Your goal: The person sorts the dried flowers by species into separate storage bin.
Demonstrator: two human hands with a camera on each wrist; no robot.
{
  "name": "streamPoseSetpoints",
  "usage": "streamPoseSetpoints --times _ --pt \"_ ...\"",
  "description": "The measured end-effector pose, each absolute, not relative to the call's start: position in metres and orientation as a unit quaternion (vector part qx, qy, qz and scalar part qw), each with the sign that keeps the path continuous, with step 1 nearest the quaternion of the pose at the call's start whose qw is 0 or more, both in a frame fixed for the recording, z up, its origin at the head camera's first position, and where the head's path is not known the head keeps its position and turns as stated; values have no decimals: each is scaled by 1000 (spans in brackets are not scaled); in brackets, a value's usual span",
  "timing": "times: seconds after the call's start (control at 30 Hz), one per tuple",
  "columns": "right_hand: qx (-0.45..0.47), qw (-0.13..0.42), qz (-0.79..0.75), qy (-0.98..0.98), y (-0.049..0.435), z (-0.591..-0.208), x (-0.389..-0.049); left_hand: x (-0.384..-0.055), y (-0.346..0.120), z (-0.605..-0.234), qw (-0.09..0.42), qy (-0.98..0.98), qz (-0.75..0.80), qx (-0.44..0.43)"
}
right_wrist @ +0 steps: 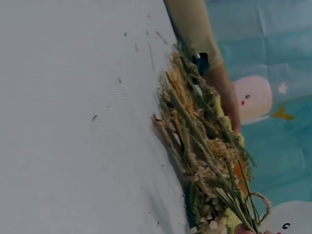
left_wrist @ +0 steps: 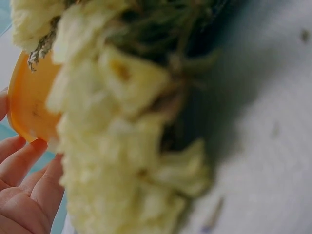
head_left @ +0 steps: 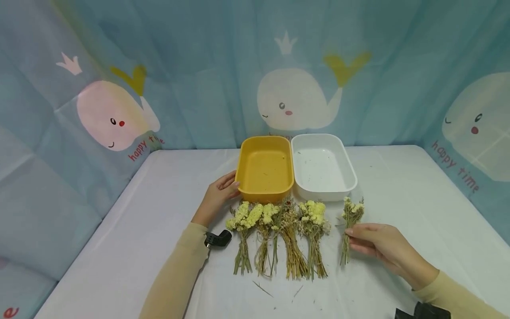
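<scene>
My left hand [head_left: 218, 195] touches the left side of a yellow tray [head_left: 266, 195] near its front corner. The left wrist view shows its fairly straight fingers [left_wrist: 22, 161] against the tray's edge. Between thumb and fingers, my right hand [head_left: 384, 246] pinches the stems of a small bunch of dried flowers [head_left: 353, 212], upright with pale yellow heads. In the right wrist view the stems [right_wrist: 238, 202] show a loop of twine. Several other dried flower bunches [head_left: 293, 248] lie in a row in front of the trays, heads toward them.
A white tray [head_left: 324, 195] stands against the yellow one's right side. Stem scraps [head_left: 263, 289] lie on the white tablecloth [head_left: 159, 212]. A blue whale-print curtain [head_left: 199, 97] rises behind the table and along its sides.
</scene>
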State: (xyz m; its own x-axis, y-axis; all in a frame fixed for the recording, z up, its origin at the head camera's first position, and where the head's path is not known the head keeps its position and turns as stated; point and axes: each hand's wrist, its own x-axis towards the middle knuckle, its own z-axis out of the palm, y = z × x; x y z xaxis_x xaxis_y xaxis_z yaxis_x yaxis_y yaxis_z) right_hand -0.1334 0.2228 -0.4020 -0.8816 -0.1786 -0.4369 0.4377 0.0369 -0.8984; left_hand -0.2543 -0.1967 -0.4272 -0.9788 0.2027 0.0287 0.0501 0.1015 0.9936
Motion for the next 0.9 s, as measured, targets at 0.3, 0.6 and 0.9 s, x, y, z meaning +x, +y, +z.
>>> streamPoseSetpoints --times 0.3,0.6,0.9 --pt "64 202 -643 736 226 -375 -143 -253 -196 -425 65 725 680 86" --pt "29 170 -642 747 209 -347 -179 -252 -199 -423 66 726 679 86" --pt "20 141 -639 756 191 -333 -213 -251 -198 -423 69 719 686 86"
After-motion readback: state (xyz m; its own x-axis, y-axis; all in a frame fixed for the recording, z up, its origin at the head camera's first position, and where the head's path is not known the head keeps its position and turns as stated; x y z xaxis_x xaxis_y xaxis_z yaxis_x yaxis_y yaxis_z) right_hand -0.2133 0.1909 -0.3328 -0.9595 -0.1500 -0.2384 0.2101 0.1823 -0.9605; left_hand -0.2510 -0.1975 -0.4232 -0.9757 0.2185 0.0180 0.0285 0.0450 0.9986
